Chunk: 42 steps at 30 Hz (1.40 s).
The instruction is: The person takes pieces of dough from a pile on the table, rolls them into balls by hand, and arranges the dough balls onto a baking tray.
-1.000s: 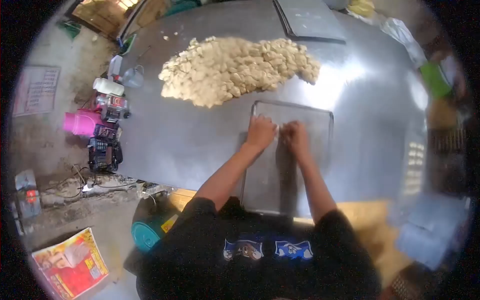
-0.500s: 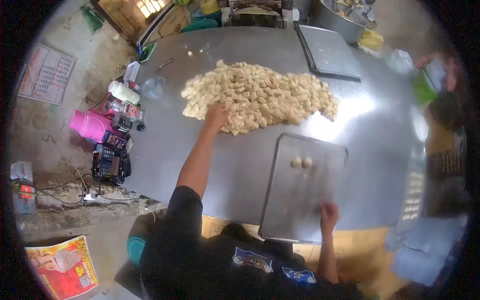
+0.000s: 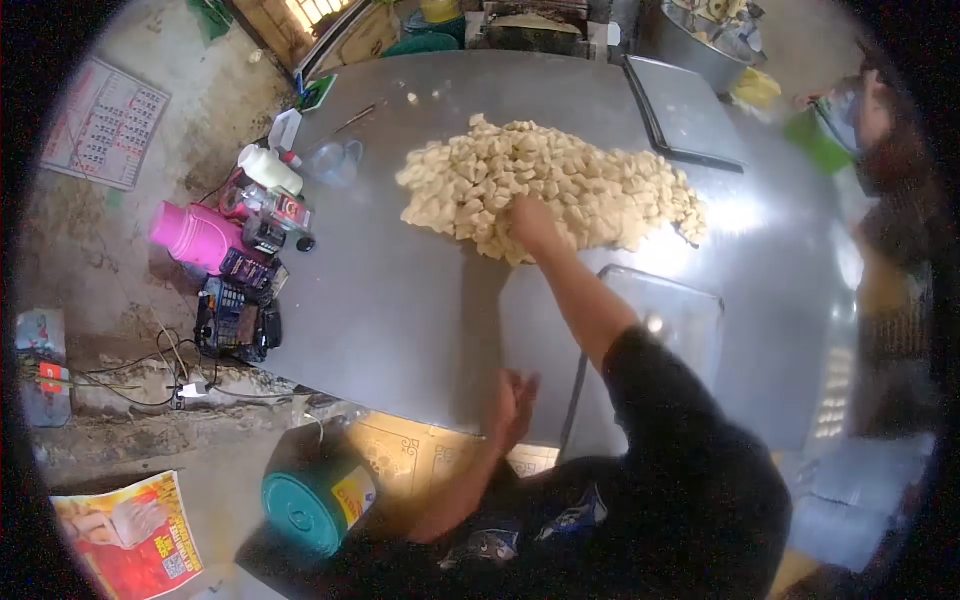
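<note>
A wide heap of pale dough pieces (image 3: 590, 185) lies on the metal table (image 3: 400, 320). My right hand (image 3: 530, 224) reaches into the near side of the heap, its fingers bunched together against the dough; what they hold is hidden. Lower down, by the table's near edge, my left hand (image 3: 512, 408) is raised and blurred, and I cannot make out whether anything is in it. A shallow metal tray (image 3: 690, 292) lies right of my hands, partly covered by my right arm. A small dough ball (image 3: 655, 324) shows on it.
Another flat tray (image 3: 690, 112) lies at the back right. Along the left edge are a clear jug (image 3: 335, 163), a white bottle (image 3: 270, 170), a pink container (image 3: 195, 238) and a black basket (image 3: 235, 320). A teal bucket (image 3: 302, 512) stands below. Part of another person (image 3: 876, 110) shows at right.
My right hand has moved from the tray up to the dough heap. My left hand has drawn back from the heap to the near table edge. The view has shifted slightly.
</note>
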### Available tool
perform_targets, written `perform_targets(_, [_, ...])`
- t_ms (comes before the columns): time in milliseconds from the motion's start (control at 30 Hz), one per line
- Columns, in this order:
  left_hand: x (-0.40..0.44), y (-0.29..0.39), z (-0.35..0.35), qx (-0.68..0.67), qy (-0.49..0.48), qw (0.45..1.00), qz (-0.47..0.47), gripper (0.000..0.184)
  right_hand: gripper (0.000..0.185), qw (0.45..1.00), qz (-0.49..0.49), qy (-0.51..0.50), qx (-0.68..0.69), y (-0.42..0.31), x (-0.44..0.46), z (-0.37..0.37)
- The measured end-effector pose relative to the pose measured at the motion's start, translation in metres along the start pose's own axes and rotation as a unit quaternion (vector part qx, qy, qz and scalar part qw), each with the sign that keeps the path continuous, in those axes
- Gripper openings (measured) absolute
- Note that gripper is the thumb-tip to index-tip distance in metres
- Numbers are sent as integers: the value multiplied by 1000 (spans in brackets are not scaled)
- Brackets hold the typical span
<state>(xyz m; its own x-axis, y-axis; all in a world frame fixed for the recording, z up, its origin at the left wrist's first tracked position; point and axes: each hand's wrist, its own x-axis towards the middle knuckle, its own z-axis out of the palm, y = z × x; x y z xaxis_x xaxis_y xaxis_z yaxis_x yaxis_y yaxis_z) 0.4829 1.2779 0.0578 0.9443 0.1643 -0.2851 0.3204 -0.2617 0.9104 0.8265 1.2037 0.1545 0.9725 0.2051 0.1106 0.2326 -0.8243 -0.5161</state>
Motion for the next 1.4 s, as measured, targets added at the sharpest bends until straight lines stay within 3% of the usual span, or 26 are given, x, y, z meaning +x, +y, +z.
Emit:
perform_targets(100, [-15,131,-58,-96,63,989,-93,26,19,999,-22,45,-8,-4,-21,-15])
perform_targets(167, [-3,104,-100,118,183,973,82,25,12,990,-23,42,131,-7,-70,-43])
perform_targets(200, [10,66,-129,223,240,935,137,25,9,974,-114,160,114,3,-110,-38])
perform_targets(233, [14,35,-149,326,292,879,189,25,12,980,-77,108,149,6,-153,-41])
perform_targets(367, [34,39,-146,516,260,783,228,22,11,993,-32,82,-79,1,-254,32])
perform_targets(467, [99,56,-141,563,127,769,277,20,14,996,-76,37,-29,-9,-194,47])
perform_targets(500, [115,46,-164,498,15,854,151,21,14,994,-84,70,-26,-19,-178,26])
perform_targets(533, [127,41,-168,424,-118,898,25,23,14,998,-24,-55,-31,-17,-176,18])
perform_targets(567, [115,33,-174,422,-157,891,63,23,13,985,42,-161,-36,-2,-168,3])
perform_targets(600, [84,20,-180,147,-119,978,89,33,13,996,32,-80,-25,8,-190,-2])
perform_targets(633, [56,10,-182,-140,-80,984,82,44,12,1000,7,4,-18,8,-223,8])
perform_targets(667, [48,-17,-168,-108,-21,990,89,44,15,997,-36,62,-28,11,-255,31])
perform_targets(700, [47,-36,-149,-78,51,991,92,44,20,957,98,-269,46,-31,-240,-23])
perform_targets(733, [64,-35,-144,-82,31,991,103,44,26,989,-76,-9,126,-30,-252,19])
perform_targets(800, [94,-37,-158,-190,-43,980,48,44,24,973,-215,59,65,-34,-227,69])
perform_targets(833, [116,-35,-163,-246,-76,966,24,43,24,972,-216,68,57,-31,-207,61])
perform_targets(900, [135,-32,-182,-337,-142,929,-55,43,26,980,-170,-100,22,-28,-189,38])
perform_targets(967, [126,-29,-185,-377,-177,904,-93,43,27,987,-132,-95,3,-26,-221,-2])
perform_targets(1033, [79,-13,-157,-37,-108,993,-24,34,30,993,-58,-103,-22,-18,-267,-20])
perform_targets(1100, [34,2,-135,307,-10,950,52,27,32,994,-18,-109,-22,-29,-286,9])
perform_targets(1133, [25,4,-130,464,45,881,83,25,31,992,-106,-64,-12,-32,-286,31])
perform_targets(1167, [23,-19,-137,465,47,880,79,25,30,981,-191,-20,1,-42,-281,40])
perform_targets(1200, [52,-38,-133,349,21,934,72,25,31,969,-239,-43,-37,-47,-264,49])
perform_targets(1267, [123,-55,-136,98,-12,994,44,24,30,968,-85,-176,160,-53,-239,-5])
perform_targets(1367, [125,-120,-189,-270,-7,963,6,24,26,986,-152,-67,2,-3,-270,38])
perform_targets(1400, [109,-119,-195,-266,13,964,2,24,24,988,-150,-15,-42,8,-289,46])
